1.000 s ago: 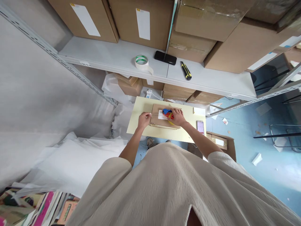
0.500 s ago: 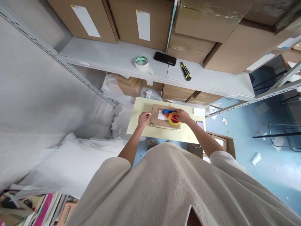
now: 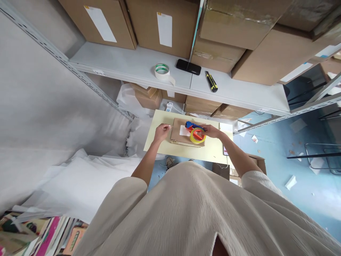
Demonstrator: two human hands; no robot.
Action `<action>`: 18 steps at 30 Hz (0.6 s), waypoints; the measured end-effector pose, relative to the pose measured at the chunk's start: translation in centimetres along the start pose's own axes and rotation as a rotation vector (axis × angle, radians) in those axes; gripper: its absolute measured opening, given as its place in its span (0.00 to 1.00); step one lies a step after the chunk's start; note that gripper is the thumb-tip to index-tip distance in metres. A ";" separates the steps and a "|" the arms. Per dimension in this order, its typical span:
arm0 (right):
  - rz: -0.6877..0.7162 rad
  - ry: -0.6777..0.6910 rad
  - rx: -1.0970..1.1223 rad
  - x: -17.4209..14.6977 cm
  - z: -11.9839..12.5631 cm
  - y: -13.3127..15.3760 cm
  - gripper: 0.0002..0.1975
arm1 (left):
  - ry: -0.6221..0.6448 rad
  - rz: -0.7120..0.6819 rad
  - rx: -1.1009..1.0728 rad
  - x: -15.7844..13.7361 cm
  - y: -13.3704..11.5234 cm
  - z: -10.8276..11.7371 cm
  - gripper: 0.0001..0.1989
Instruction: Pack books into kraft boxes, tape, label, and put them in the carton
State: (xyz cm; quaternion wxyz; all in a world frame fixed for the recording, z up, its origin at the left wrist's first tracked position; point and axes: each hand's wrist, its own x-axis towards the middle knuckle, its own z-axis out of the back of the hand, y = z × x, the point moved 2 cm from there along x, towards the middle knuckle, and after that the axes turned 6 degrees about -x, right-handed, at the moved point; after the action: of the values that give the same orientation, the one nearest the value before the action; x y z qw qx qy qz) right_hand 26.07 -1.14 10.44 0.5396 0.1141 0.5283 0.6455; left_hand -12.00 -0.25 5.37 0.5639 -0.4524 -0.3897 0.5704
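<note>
A closed cardboard box [image 3: 175,132] with a white label [image 3: 183,131] lies flat on a pale yellow tabletop [image 3: 157,119]. Over its right part is a blue and red tape dispenser [image 3: 189,125] carrying a yellow-rimmed tape roll [image 3: 197,140]. My right hand [image 3: 211,131] is closed on the dispenser's handle side, reaching in from the right. Just off the box's left edge, my left hand [image 3: 161,133] has its fingers pinched together. A small pale spot shows at those fingertips, too small to name.
A grey shelf [image 3: 119,58] above the table bears a white tape roll [image 3: 162,72], a black phone-like object [image 3: 188,67], a yellow-black utility knife [image 3: 211,81] and large cartons [image 3: 165,28]. Another phone [image 3: 225,149] lies by my right forearm. White packing sheets [image 3: 87,181] pile up at left.
My left hand has drawn a little left, away from the box edge. My right hand has shifted slightly right, its grip on the tape dispenser turned. The box stays on the table.
</note>
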 end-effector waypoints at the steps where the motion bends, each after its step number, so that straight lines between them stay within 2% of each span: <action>1: 0.027 0.029 0.082 -0.2 0.2 0.1 0.38 | 0.010 -0.003 -0.010 0.2 -0.2 0.1 0.08; 3: 0.042 0.048 0.180 -0.8 0.6 0.4 0.39 | 0.029 -0.013 -0.012 0.7 -0.8 0.3 0.08; 8: 0.068 -0.009 0.284 -1.8 1.1 1.9 0.41 | 0.051 -0.018 0.014 2.0 -2.2 0.5 0.08; 18: 0.113 -0.031 0.211 -1.6 0.7 2.1 0.38 | 0.043 -0.026 0.078 3.4 -3.7 0.7 0.07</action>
State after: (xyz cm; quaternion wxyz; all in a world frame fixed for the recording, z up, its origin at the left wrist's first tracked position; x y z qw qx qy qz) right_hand 25.95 -1.73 13.09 0.4954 0.2097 0.5778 0.6139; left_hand -11.46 3.37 8.80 0.5969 -0.4372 -0.3607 0.5679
